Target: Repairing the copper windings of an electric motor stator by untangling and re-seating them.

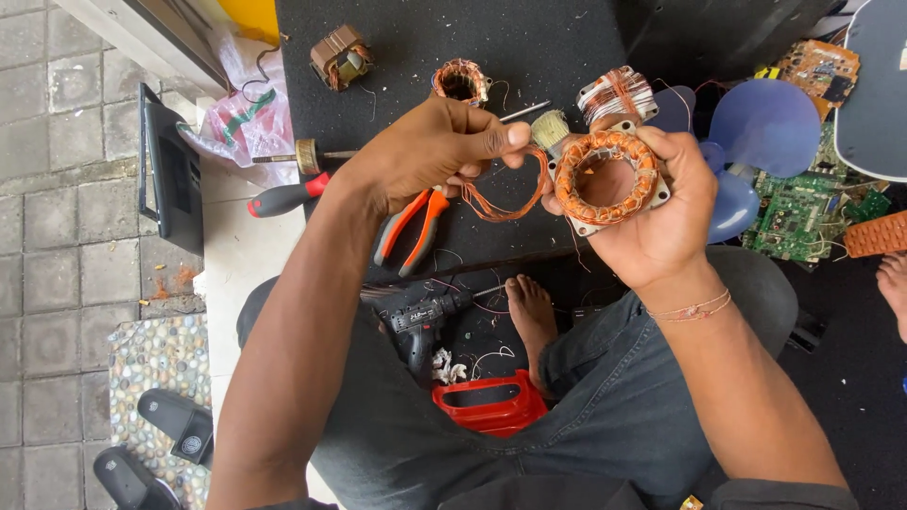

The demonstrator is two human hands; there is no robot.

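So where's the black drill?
In the head view the black drill lies low in the middle, between the person's legs, just left of their bare foot and above the red case, below the orange-handled pliers.

the motor stator (606, 177) is showing bright copper-orange windings on a pale metal frame, and the loose wire loop (501, 200) is glowing the same copper-orange. the pliers (413, 229) are wearing orange and grey grips. the screwdriver (288, 195) handle is showing red and black. the fan blades (763, 127) are looking pale blue, the circuit board (798, 212) green, the mat (416, 38) black, the tray (491, 404) red.
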